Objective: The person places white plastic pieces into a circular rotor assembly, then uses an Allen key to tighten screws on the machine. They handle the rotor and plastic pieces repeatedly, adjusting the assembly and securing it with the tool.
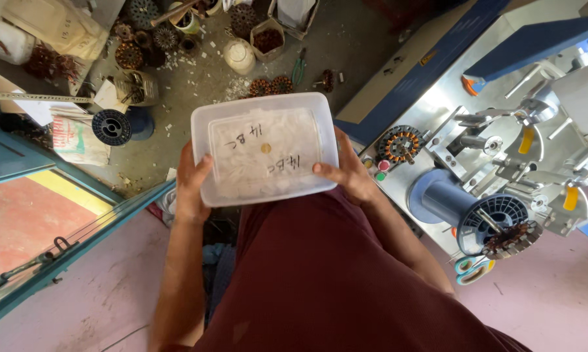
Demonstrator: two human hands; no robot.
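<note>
We held a translucent plastic container [264,148] in front of our dark red shirt [333,280], above the floor, with its flat lidded face turned up toward the camera. Its long axis ran side to side, tilted slightly so that the right end sat a little higher than the left. Pale slips showed through the plastic, and handwriting on the face read upside down from where we looked.

Our left hand [191,189] gripped the container's left short edge, thumb laid over the top near the lower left corner. Our right hand [347,171] gripped the right short edge, thumb pressed on the face near the lower right corner. Both hands were closed on it.

To the right, just past the right hand, stood a winding machine [502,150] with a copper-wound stator [399,145] and a blue-grey spool [467,208]; blue-handled scissors [470,268] lay at its near edge. That side left little room. To the left, a teal metal frame [78,228] slanted in below the left hand. Beyond the container's far edge, the concrete floor [346,39] was littered with wound stators [271,85], a black spool [111,127] and small boxes, well apart from it.
</note>
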